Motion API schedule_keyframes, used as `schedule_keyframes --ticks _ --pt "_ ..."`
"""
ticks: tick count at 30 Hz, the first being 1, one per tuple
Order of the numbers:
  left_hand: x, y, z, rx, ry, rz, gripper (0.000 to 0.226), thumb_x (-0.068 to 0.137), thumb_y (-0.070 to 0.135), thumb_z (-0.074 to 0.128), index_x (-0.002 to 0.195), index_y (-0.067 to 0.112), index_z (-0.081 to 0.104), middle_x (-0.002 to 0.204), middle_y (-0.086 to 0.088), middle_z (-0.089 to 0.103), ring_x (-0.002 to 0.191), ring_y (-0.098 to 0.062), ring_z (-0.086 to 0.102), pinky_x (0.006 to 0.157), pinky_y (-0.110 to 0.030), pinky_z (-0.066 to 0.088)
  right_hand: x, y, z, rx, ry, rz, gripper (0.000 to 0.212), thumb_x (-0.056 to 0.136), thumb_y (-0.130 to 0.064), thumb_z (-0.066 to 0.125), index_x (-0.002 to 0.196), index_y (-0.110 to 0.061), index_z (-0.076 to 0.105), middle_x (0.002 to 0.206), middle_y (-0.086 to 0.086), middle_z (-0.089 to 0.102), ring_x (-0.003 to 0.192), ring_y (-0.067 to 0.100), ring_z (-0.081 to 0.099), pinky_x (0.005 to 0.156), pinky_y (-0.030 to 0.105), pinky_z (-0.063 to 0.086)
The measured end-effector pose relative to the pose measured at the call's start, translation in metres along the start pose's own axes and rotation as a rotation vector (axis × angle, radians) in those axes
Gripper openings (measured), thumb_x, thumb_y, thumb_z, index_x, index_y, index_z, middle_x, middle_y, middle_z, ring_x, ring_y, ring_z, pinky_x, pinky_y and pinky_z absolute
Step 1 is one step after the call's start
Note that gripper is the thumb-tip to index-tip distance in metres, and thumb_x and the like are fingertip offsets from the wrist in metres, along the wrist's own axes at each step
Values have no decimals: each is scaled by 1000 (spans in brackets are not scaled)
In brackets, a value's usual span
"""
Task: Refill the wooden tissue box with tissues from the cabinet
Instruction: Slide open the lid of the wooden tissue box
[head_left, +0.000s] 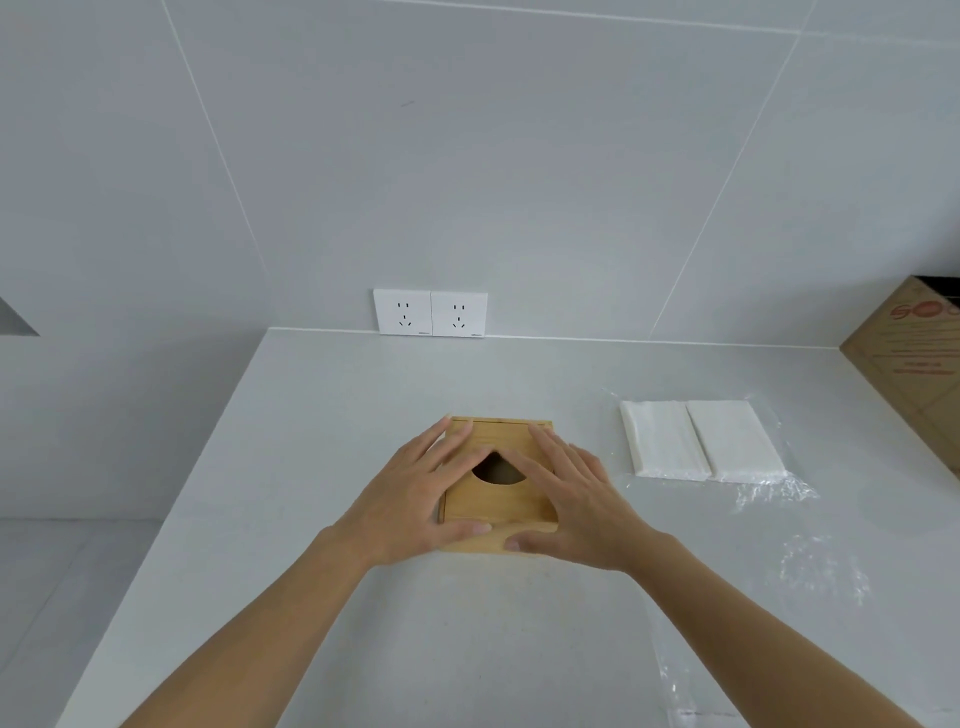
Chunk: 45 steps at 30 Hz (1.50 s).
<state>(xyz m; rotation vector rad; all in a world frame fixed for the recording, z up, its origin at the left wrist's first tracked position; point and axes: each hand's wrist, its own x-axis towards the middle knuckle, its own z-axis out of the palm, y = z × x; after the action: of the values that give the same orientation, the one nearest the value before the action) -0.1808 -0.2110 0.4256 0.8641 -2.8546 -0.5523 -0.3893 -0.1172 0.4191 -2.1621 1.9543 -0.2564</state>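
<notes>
A square wooden tissue box (498, 501) sits on the pale counter (322, 467), its lid on and a dark oval opening in the top. My left hand (415, 499) lies flat on the lid's left side, fingers spread, thumb against the front edge. My right hand (576, 504) lies flat on the right side, thumb also at the front edge. Both press on the box without closing around it. To the right, two white tissue stacks (701, 441) lie side by side on opened clear plastic wrap (774, 488).
A double wall socket (430, 312) is set in the tiled wall just behind the counter. A brown cardboard box (919, 374) stands at the far right. More clear plastic film (826, 571) lies on the counter near my right forearm. The counter's left edge drops off to the floor.
</notes>
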Motion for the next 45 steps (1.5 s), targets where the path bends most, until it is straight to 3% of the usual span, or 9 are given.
schedule_keyframes --ticks 4,7,14,18,24,30,35,40,45 --pt "-1 -5 5 11 -27 0 81 78 73 41 146 42 11 156 14 -11 139 -2 -25 110 -20 -9 0 1 6 -11 -2 12 80 67 -77 43 134 -33 39 158 13 10 146 29 7 114 45 14" --pt "0 -6 6 7 -20 -6 76 78 72 42 144 38 25 158 12 -8 139 -2 -25 109 -19 -7 2 -4 4 0 -9 44 78 64 -74 39 126 -27 46 158 13 10 146 28 6 113 48 16" --pt "7 -4 0 -159 -48 -19 70 68 70 50 126 32 44 158 6 4 137 4 -14 110 -21 2 4 -6 -8 -36 -136 57 59 79 -53 62 127 -24 44 158 8 -2 146 20 -7 112 44 10" --pt "11 -1 -8 -189 -111 -62 70 60 70 56 120 33 48 156 7 9 140 -1 -7 108 -21 3 10 -9 -19 -67 -232 68 55 79 -50 63 123 -24 44 156 10 2 145 23 -2 111 45 11" --pt "20 7 -28 -96 -222 -114 54 74 47 72 121 31 50 154 7 13 140 -13 4 110 -29 7 19 -15 -41 -99 -380 86 59 76 -50 66 126 -25 45 151 9 11 140 26 11 111 44 12" --pt "31 7 -52 -291 -323 -184 49 73 43 75 116 32 55 141 12 34 130 -9 28 99 -24 24 33 -21 -78 -74 -572 107 69 79 -51 64 137 -26 37 149 3 21 134 27 24 107 41 22" --pt "36 2 -59 -354 -294 -197 50 73 47 73 118 33 57 126 15 47 120 -7 42 101 -26 33 39 -13 -95 89 -605 164 70 77 -50 69 136 -32 37 144 -10 30 127 20 37 102 34 30" --pt "16 -11 -42 -407 -151 -120 76 64 62 70 131 47 39 138 27 30 130 3 26 108 -23 21 26 13 -83 467 -498 115 85 68 -32 82 137 -43 34 141 -22 34 128 3 33 106 24 27" --pt "4 -33 -31 -845 35 -203 66 56 43 80 115 57 55 132 31 48 125 11 38 106 -20 30 8 49 -67 782 -340 182 75 73 -15 80 126 -51 41 142 -22 37 131 2 33 105 24 30"
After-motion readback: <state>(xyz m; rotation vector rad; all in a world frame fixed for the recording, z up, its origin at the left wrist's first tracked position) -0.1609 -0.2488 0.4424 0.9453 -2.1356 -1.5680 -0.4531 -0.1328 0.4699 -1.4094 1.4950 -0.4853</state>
